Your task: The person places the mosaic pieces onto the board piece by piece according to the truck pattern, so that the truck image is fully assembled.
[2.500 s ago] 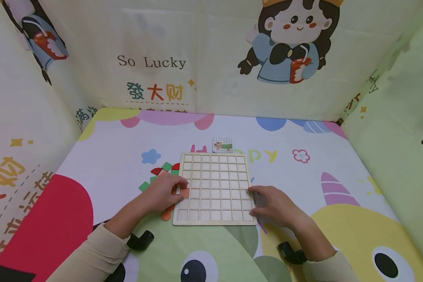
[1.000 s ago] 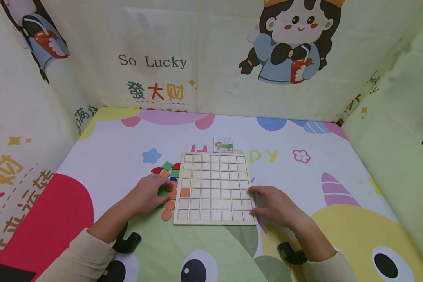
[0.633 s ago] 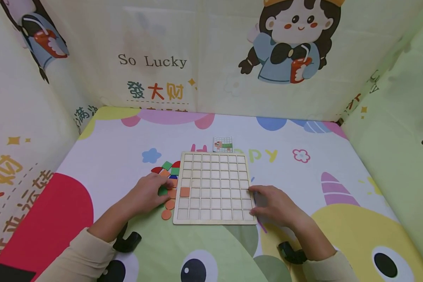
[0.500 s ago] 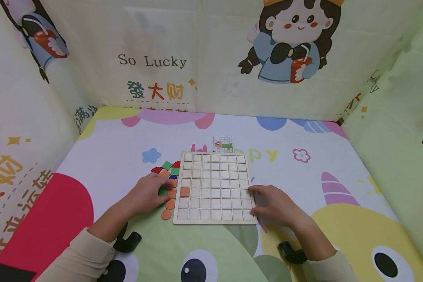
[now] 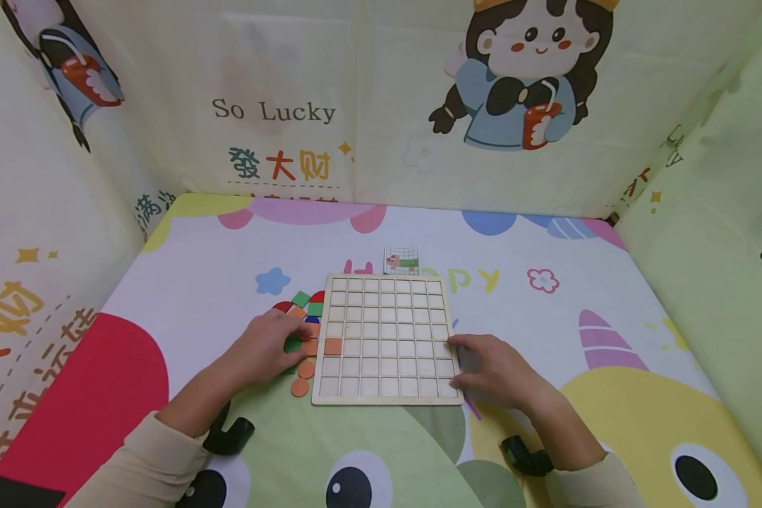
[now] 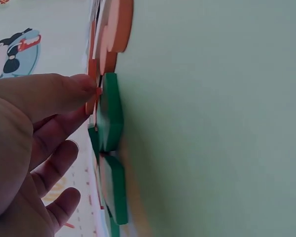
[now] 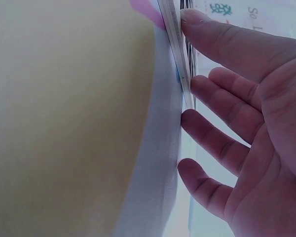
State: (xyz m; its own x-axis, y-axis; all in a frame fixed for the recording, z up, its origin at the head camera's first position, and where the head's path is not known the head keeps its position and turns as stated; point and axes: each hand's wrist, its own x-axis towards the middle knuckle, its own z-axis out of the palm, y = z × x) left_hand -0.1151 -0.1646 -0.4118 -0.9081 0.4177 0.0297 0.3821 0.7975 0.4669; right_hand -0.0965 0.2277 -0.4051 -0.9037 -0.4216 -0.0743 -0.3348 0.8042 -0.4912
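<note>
A square wooden grid board (image 5: 387, 339) lies mid-table, with one orange square tile (image 5: 333, 346) in a cell of its left column. Just left of the board, my left hand (image 5: 268, 347) has thumb and index finger at opposite edges of another orange square tile (image 5: 309, 347), pinching it among loose pieces. In the left wrist view, the thumb (image 6: 64, 94) meets that tile's edge, beside a green tile (image 6: 111, 111). My right hand (image 5: 492, 370) rests its fingertips against the board's right edge, fingers extended; the right wrist view shows the board's edge (image 7: 176, 44) by the thumb.
Loose pieces beside the board include orange round pieces (image 5: 300, 386), a green square (image 5: 301, 299) and red rounded pieces (image 5: 283, 306). A small pattern card (image 5: 401, 260) lies behind the board. Printed cloth walls (image 5: 387, 169) enclose the table's back and sides.
My left hand has let go of the orange tile in the board's cell and moved left to the loose pieces, staying there since. The right hand has stayed at the board's edge.
</note>
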